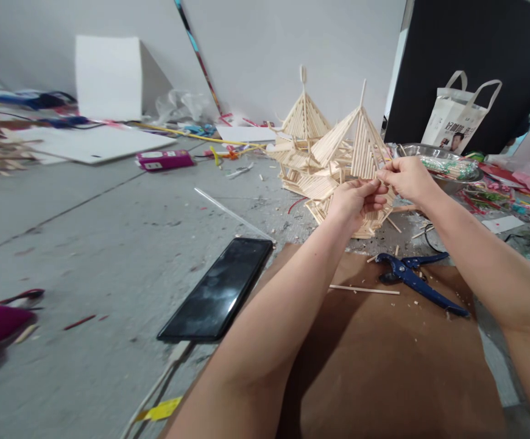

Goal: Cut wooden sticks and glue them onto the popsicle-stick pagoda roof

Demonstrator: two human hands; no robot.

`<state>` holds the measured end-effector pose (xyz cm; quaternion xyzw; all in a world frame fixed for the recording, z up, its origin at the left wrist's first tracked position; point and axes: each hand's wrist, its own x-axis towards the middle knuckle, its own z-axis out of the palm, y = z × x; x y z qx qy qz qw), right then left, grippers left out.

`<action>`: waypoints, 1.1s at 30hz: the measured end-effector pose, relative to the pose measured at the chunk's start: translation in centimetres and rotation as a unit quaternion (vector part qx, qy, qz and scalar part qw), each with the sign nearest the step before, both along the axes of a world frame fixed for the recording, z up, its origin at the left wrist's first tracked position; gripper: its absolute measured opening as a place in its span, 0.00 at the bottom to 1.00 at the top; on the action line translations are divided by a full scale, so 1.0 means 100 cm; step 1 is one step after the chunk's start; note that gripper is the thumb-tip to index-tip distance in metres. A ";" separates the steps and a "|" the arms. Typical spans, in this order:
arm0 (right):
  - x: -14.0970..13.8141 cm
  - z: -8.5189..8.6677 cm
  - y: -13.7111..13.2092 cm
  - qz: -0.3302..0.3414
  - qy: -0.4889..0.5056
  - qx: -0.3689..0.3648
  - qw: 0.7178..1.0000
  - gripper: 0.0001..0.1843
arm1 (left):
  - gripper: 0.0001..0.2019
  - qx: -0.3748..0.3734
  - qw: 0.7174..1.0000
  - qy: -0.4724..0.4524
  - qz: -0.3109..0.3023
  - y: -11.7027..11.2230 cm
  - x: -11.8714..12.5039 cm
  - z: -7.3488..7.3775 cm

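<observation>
A model pavilion built of thin wooden sticks (360,146) stands on the grey floor, with a second stick pavilion (302,119) just behind it. My left hand (354,204) is curled against the near model's lower roof edge, fingers closed. My right hand (406,178) pinches something small and thin at the same roof edge, touching the left fingertips. What sits between the fingertips is too small to name. Both forearms reach out over a brown cardboard sheet (384,360).
Blue-handled cutters (418,277) and a loose wooden stick (364,289) lie on the cardboard. A black phone (219,289) lies left of it. A metal bowl (448,164), a white tote bag (461,116), a pink box (164,160), white boards and scraps are scattered around.
</observation>
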<state>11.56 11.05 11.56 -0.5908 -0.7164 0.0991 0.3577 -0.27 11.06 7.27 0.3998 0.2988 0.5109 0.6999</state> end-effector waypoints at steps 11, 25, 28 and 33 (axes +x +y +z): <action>-0.001 0.000 0.000 -0.001 0.005 -0.013 1.000 0.09 | 0.10 -0.009 1.000 0.000 0.001 0.001 0.001 -0.001; -0.002 0.001 -0.001 -0.007 -0.005 -0.010 1.000 0.09 | 0.10 -0.034 0.999 -0.015 0.002 0.001 0.002 0.001; -0.002 0.001 -0.001 -0.009 -0.008 -0.007 1.000 0.09 | 0.10 -0.036 0.999 -0.013 -0.002 0.001 0.002 0.001; -0.002 -0.002 0.001 -0.013 -0.009 0.003 1.000 0.10 | 0.11 -0.039 0.999 -0.012 -0.002 0.001 0.001 0.003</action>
